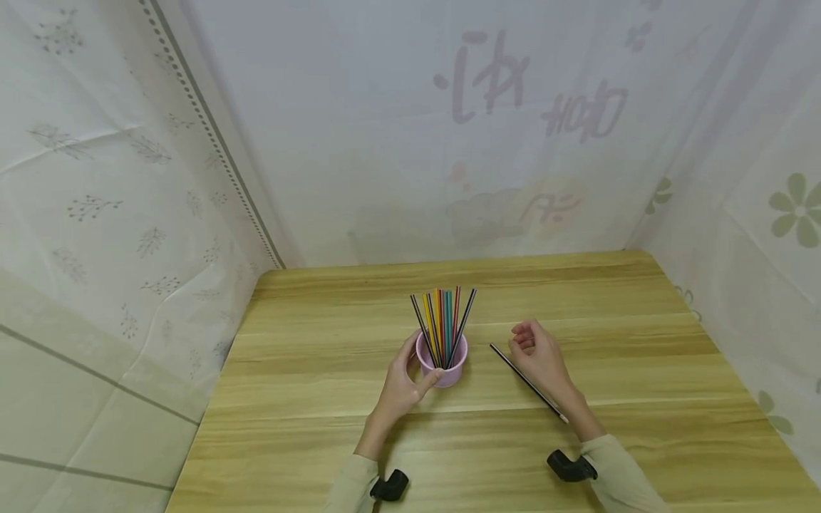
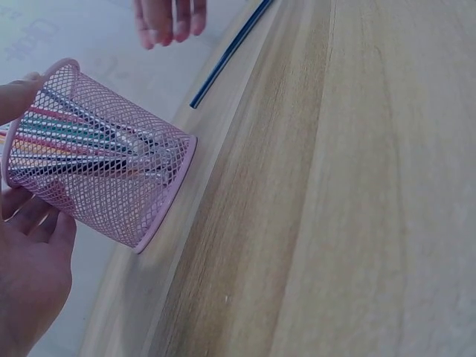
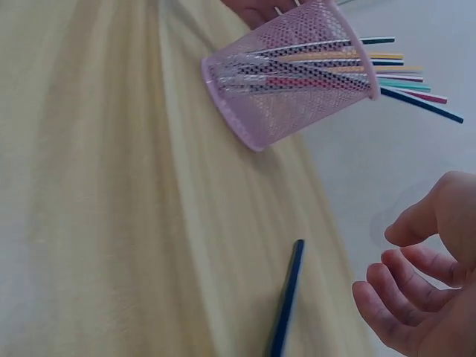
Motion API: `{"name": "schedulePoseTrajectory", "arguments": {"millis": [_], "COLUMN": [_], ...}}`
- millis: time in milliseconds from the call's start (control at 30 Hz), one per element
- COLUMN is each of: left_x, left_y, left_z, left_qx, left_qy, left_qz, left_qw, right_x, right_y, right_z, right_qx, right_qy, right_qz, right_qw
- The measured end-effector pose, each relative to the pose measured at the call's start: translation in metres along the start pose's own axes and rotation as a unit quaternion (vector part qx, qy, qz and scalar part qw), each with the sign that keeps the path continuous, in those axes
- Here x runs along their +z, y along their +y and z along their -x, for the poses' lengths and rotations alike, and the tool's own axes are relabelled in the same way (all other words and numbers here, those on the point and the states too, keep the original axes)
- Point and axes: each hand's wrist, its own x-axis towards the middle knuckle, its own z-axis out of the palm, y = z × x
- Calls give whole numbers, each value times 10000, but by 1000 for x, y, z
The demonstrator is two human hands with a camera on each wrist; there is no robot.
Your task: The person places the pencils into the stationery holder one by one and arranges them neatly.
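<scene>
My left hand (image 1: 399,388) holds a pink mesh pencil cup (image 1: 452,378) at its rim, thumb on the near side and fingers round the far left. The cup stands upright on the table, with several colored pencils (image 1: 447,317) fanned out above its rim; their lower ends show through the mesh (image 2: 152,201) in the left wrist view. To the right of the cup a single dark pencil (image 1: 527,382) lies slantwise on the wood, its pale end toward me. Just above and right of that pencil is my right hand (image 1: 544,362), its fingers loosely bent around nothing.
The wood-grain table (image 1: 321,342) runs back to a pale printed cloth (image 1: 385,142) behind it. Patterned cloth hangs at the left (image 1: 128,214) and right (image 1: 757,214) sides. A black wrist mount (image 1: 390,486) sits on the left sleeve, another (image 1: 571,467) on the right.
</scene>
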Motion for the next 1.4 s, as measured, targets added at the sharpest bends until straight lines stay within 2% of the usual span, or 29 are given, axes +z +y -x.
{"name": "schedulePoseTrajectory", "arguments": {"millis": [200, 367, 500, 967, 1167, 1400], "left_x": [-1, -1, -1, -1, -1, -1], "left_y": [-2, -2, -1, 2, 1, 2], "left_z": [1, 1, 2, 3, 3, 2], "left_qx": [-104, -132, -164, -244, -217, -181], "left_qy": [-42, -45, -18, -14, -27, -23], "left_qz": [123, 89, 105, 116, 131, 55], "left_qw": [9999, 9999, 9998, 9996, 9997, 9998], "right_x": [4, 9, 12, 15, 16, 6], "right_y": [13, 20, 22, 17, 15, 0], "right_z": [10, 18, 20, 18, 14, 6], "right_qx": [-131, -26, 42, 135, 1, -214], "right_qy": [49, -100, -179, -583, -561, -431], "right_qz": [228, 253, 492, 1244, 1276, 1009], "right_qw": [9996, 9996, 9986, 9904, 9902, 9937]}}
